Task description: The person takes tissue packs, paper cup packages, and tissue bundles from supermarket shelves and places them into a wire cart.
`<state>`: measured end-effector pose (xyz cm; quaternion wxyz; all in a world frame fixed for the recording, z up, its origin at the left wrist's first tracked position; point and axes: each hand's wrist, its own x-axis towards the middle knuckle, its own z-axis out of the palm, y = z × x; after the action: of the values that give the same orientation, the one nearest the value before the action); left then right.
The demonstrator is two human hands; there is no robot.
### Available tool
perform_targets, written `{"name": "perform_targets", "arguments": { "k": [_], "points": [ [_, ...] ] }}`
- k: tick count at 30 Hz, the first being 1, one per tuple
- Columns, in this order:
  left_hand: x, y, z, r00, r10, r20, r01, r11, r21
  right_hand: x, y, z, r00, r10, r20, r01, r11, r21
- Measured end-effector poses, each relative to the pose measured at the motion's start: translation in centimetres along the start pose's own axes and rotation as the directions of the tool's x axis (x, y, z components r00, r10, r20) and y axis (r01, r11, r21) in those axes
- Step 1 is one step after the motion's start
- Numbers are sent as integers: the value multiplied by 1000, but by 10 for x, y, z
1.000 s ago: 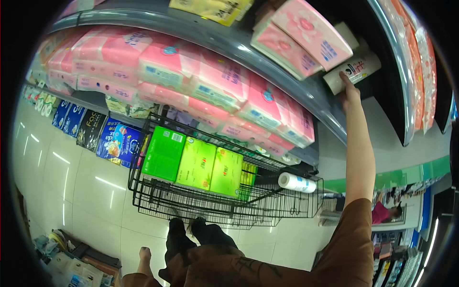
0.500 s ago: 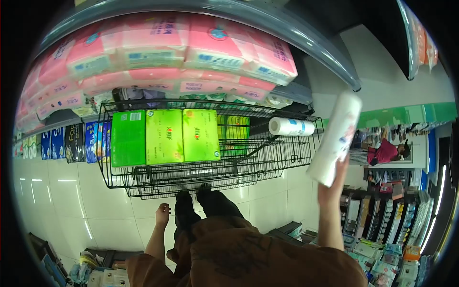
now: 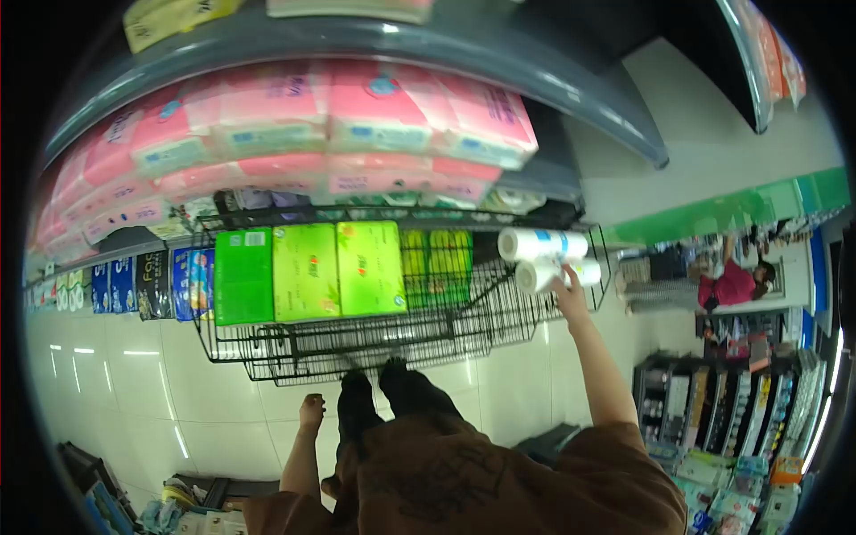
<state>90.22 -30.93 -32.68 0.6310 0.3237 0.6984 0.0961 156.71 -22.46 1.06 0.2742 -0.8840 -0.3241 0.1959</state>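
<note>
A white paper roll (image 3: 538, 275) lies in the right end of the black wire cart (image 3: 357, 343), and my right hand (image 3: 571, 290) has its fingers on it. Just behind it, alongside, is another white roll (image 3: 535, 243). Green tissue packs (image 3: 306, 272) fill the cart's left part, with smaller yellow-green packs (image 3: 437, 263) beside them. My left hand (image 3: 312, 410) hangs low beside my legs, away from the cart, with its fingers curled and nothing visible in them.
Pink tissue packs (image 3: 383, 111) line the shelf behind the cart, under a grey shelf edge (image 3: 428, 53). A person in a pink top (image 3: 731, 283) is at the far right. Display racks (image 3: 704, 406) stand at the lower right, and goods (image 3: 192, 513) at the lower left.
My right hand took a roll from the upper shelf, brought it down and set it in the cart beside the other roll. The view has shifted down from the upper shelf.
</note>
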Motion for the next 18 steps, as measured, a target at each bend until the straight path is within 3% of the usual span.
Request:
{"name": "perform_targets", "arguments": {
  "k": [2,3,4,5,7,9,12,14,15,16,17,18],
  "points": [
    [-5,14,4,998,24,-51,-26,998,-55,11,-32,-32,943,-273,-190,201,923,-329],
    [-6,0,6,998,31,-56,-37,994,-105,-6,-99,-42,915,-286,-283,266,958,-107],
    [-8,-10,7,996,4,-87,-13,994,-110,-14,-154,-56,809,-483,-336,456,875,-162],
    [-6,-21,6,993,-23,-114,10,994,-108,-17,-205,-68,751,-562,-345,568,818,-96],
    [0,-50,4,982,-107,-158,108,994,-5,4,-286,-88,524,-746,-412,770,621,-146],
    [13,-87,7,960,-14,-279,46,993,107,6,-378,-99,454,-825,-335,814,537,-219],
    [-5,-78,5,959,-117,-257,124,992,13,56,-486,-87,399,-868,-297,847,473,-243],
    [-5,-91,14,959,-181,-217,141,973,-184,110,-541,-85,223,-947,-231,750,318,-580],
    [-26,-67,15,957,-212,-197,152,948,-279,123,-570,-86,272,-939,-211,721,344,-601],
    [-34,-58,16,959,-196,-206,122,938,-324,163,-591,-88,-8,-984,-178,661,128,-739],
    [-43,-49,19,960,-180,-216,91,926,-368,155,-612,-91,116,-982,-152,690,190,-698],
    [-47,-42,22,960,-163,-228,58,911,-409,183,-627,-96,68,-988,-137,687,146,-712]
  ]
}}
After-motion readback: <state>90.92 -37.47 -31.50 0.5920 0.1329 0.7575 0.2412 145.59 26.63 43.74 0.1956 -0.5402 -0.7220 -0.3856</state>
